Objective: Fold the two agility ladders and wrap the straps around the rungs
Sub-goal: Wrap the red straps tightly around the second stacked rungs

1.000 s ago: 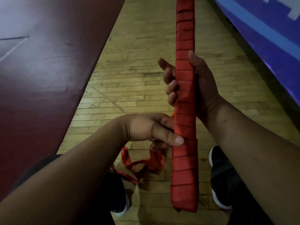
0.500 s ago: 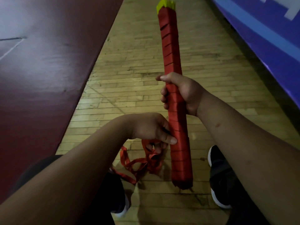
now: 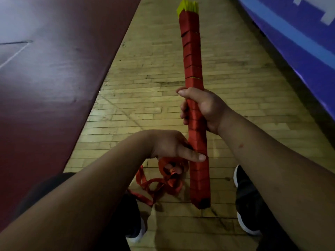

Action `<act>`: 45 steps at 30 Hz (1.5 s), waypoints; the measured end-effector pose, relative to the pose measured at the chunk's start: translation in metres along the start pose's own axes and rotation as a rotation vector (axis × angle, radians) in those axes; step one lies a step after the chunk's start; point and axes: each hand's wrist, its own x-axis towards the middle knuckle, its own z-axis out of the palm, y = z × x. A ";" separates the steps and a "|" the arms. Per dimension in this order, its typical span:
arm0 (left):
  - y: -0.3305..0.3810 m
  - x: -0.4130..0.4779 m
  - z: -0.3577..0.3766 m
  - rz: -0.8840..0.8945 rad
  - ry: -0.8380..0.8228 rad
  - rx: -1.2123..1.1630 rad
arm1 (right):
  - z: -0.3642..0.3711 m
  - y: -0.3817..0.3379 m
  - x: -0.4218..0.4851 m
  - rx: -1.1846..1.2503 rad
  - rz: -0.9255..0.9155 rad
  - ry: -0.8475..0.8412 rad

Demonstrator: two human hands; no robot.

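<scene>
the step looks like wrapping. the right grip (image 3: 204,109) is curled round the bundle (image 3: 192,60), held upright over the floor (image 3: 145,105). the left grip (image 3: 174,145) thumbs a turn down, its fingers hooked in the loose strap (image 3: 163,183). the next move likely calls for pulling the slack taut and winding on.

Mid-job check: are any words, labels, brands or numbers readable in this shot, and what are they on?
No text can be read here.
Blue surface: white marks cut off by the frame edge, unreadable.
Wrapped ladder bundle: no print visible.
Loose strap: no label visible.
Black shoe: no brand visible.
Maroon floor: only a pale painted line, no lettering.
</scene>
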 end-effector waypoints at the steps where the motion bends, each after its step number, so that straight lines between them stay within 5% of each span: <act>1: -0.001 0.002 0.000 0.004 0.033 0.006 | 0.000 0.000 0.002 -0.009 -0.010 0.035; 16: 0.000 0.040 0.017 -0.155 0.559 -0.015 | -0.002 0.017 0.020 -0.160 -0.189 0.401; 25: 0.004 0.036 0.025 -0.086 0.595 0.142 | -0.013 0.008 0.017 -0.127 -0.166 0.523; 31: 0.010 0.016 0.011 0.118 0.510 0.138 | -0.021 -0.012 0.006 0.113 -0.077 0.349; 38: 0.013 -0.014 0.001 0.389 0.172 -0.068 | -0.033 -0.021 -0.007 0.481 -0.017 -0.007; 42: 0.014 -0.015 0.006 0.458 0.055 -0.077 | -0.038 -0.016 -0.010 0.555 0.023 -0.290; 45: 0.014 -0.014 0.006 0.473 0.015 -0.077 | -0.039 -0.016 -0.005 0.549 0.027 -0.355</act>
